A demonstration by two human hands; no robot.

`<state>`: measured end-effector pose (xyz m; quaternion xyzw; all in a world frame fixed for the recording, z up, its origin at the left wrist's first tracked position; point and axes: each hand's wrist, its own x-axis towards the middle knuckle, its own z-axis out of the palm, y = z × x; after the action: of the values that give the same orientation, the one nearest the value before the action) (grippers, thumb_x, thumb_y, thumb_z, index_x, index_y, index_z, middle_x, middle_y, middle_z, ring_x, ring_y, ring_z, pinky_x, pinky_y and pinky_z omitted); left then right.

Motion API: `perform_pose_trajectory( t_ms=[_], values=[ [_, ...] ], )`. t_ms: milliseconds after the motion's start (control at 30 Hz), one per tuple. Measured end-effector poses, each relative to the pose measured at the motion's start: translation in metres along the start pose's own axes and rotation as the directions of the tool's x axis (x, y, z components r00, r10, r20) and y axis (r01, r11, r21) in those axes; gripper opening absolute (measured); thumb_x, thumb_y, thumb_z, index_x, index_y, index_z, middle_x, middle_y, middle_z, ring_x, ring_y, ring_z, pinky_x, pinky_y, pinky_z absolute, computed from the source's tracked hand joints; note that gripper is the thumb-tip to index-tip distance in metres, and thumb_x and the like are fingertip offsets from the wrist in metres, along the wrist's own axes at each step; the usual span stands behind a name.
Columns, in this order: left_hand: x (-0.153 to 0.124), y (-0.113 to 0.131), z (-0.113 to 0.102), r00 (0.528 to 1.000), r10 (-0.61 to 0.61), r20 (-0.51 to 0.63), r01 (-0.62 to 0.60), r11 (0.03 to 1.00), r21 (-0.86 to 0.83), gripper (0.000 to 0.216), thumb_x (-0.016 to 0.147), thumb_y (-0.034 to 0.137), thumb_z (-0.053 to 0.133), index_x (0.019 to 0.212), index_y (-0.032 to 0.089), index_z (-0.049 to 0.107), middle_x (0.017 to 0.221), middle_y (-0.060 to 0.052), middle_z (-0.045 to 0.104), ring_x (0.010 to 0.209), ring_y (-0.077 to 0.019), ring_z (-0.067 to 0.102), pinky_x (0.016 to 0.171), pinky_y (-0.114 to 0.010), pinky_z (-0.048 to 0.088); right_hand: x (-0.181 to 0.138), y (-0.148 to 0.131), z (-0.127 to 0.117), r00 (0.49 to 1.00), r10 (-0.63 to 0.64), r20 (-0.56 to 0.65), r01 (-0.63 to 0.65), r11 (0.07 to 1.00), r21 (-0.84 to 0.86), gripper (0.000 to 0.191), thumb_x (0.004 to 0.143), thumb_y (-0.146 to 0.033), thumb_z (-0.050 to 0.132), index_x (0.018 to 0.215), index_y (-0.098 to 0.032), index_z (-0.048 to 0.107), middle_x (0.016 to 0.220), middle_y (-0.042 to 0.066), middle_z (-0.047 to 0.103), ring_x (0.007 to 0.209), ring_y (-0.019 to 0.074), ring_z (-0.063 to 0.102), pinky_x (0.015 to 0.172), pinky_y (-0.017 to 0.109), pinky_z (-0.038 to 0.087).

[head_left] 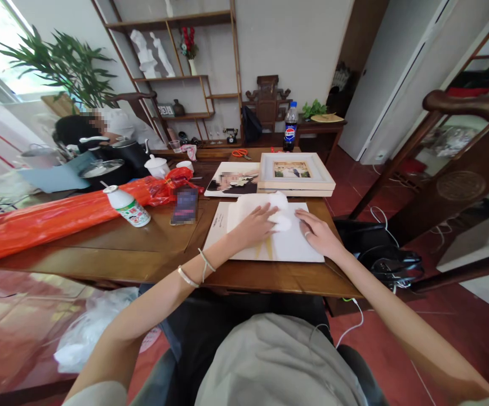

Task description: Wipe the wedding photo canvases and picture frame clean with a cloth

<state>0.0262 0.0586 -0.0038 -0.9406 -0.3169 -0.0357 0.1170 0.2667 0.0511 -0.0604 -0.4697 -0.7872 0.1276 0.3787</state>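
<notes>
A flat white board or print [287, 245] lies on the wooden table [143, 254] in front of me. My left hand [256, 224] rests on it with fingers stretched out, the fingertips pressing a crumpled white tissue [281, 217]. My right hand [318, 232] lies flat on the board just right of the tissue, fingers apart, a ring on one finger. Behind the board stands a cream picture frame [296, 173] with a photo in it, stacked on another frame, and a loose photo print [232, 181] lies to its left.
A long orange plastic bag [58, 217], a white drink bottle [128, 207] and a phone [184, 206] lie on the left of the table. Pots and a teapot [157, 166] stand further back, by a person [88, 127]. A cola bottle [290, 127] and scissors [239, 153] are at the far end.
</notes>
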Motion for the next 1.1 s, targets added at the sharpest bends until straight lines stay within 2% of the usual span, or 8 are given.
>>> perform_pose_trajectory(
  t_ms=[200,300,400,533,633,733,1000,1100],
  values=[
    [-0.054,0.064,-0.015,0.979,0.189,-0.083,-0.192,0.981,-0.038,0.023,0.092,0.027,0.055,0.086,0.016,0.074,0.149,-0.015,0.039,0.139,-0.0373,0.032,0.111,-0.051,0.03,0.0,0.001,-0.001,1.0,0.007,0.023,-0.007,1.0,-0.021,0.039,0.088,-0.021,0.044,0.123,-0.019,0.062,0.135,0.011,0.059,0.131,0.0261,0.049,0.113,0.048,0.036],
    [-0.071,0.074,-0.019,0.96,0.244,-0.139,-0.257,0.962,-0.09,0.022,0.091,0.028,0.056,0.084,0.017,0.074,0.149,-0.014,0.039,0.139,-0.0356,0.033,0.113,-0.049,0.031,0.001,0.001,-0.002,1.0,0.011,0.023,-0.011,1.0,-0.008,0.039,0.089,-0.023,0.044,0.124,-0.021,0.061,0.136,0.01,0.058,0.131,0.0266,0.048,0.112,0.05,0.036],
    [-0.065,0.055,-0.017,0.97,0.21,-0.118,-0.221,0.971,-0.088,0.021,0.093,0.022,0.053,0.093,0.015,0.073,0.15,-0.013,0.038,0.14,-0.0293,0.032,0.115,-0.042,0.029,0.001,0.001,-0.002,1.0,0.008,0.026,-0.008,1.0,-0.026,0.039,0.088,-0.022,0.044,0.123,-0.021,0.061,0.135,0.009,0.058,0.132,0.0257,0.048,0.113,0.05,0.035],
    [-0.036,0.007,-0.007,0.995,0.09,-0.046,-0.095,0.987,-0.13,0.027,0.096,0.028,0.049,0.105,0.014,0.069,0.15,-0.014,0.037,0.141,-0.0232,0.032,0.116,-0.038,0.028,0.0,0.0,-0.003,1.0,0.005,0.027,-0.004,0.999,-0.037,0.038,0.088,-0.021,0.044,0.121,-0.019,0.062,0.134,0.01,0.059,0.131,0.0255,0.049,0.114,0.048,0.035],
    [-0.018,-0.022,0.001,0.998,-0.015,-0.066,0.003,0.984,-0.181,0.032,0.096,0.038,0.049,0.11,0.017,0.068,0.149,-0.009,0.04,0.142,-0.0231,0.028,0.116,-0.044,0.024,0.001,0.0,-0.003,1.0,0.004,0.025,-0.003,0.999,-0.04,0.039,0.088,-0.021,0.043,0.121,-0.017,0.063,0.135,0.012,0.058,0.13,0.0261,0.05,0.113,0.048,0.036],
    [-0.014,-0.03,0.006,0.997,-0.053,-0.051,0.042,0.98,-0.194,0.03,0.096,0.038,0.049,0.111,0.02,0.067,0.149,-0.005,0.04,0.144,-0.0252,0.023,0.115,-0.051,0.022,0.001,-0.001,-0.003,1.0,0.011,0.029,-0.009,0.999,-0.049,0.039,0.088,-0.021,0.042,0.121,-0.017,0.062,0.135,0.012,0.058,0.13,0.0255,0.05,0.113,0.048,0.036],
    [-0.076,0.038,-0.019,0.996,0.089,-0.01,-0.089,0.973,-0.215,0.024,0.094,0.029,0.051,0.092,0.02,0.074,0.154,-0.001,0.031,0.145,-0.0315,0.019,0.118,-0.052,0.017,0.0,-0.001,-0.002,0.999,0.026,0.026,-0.025,0.999,-0.046,0.039,0.089,-0.024,0.042,0.122,-0.016,0.062,0.135,0.013,0.058,0.131,0.0269,0.049,0.113,0.049,0.036],
    [-0.095,0.051,-0.026,0.994,0.11,-0.004,-0.108,0.965,-0.24,0.022,0.092,0.025,0.054,0.086,0.019,0.073,0.155,-0.001,0.028,0.145,-0.0306,0.018,0.118,-0.051,0.017,0.0,0.0,-0.002,0.999,0.025,0.034,-0.023,0.998,-0.061,0.04,0.09,-0.024,0.041,0.124,-0.015,0.061,0.136,0.013,0.057,0.132,0.0262,0.048,0.113,0.048,0.035]
  ],
)
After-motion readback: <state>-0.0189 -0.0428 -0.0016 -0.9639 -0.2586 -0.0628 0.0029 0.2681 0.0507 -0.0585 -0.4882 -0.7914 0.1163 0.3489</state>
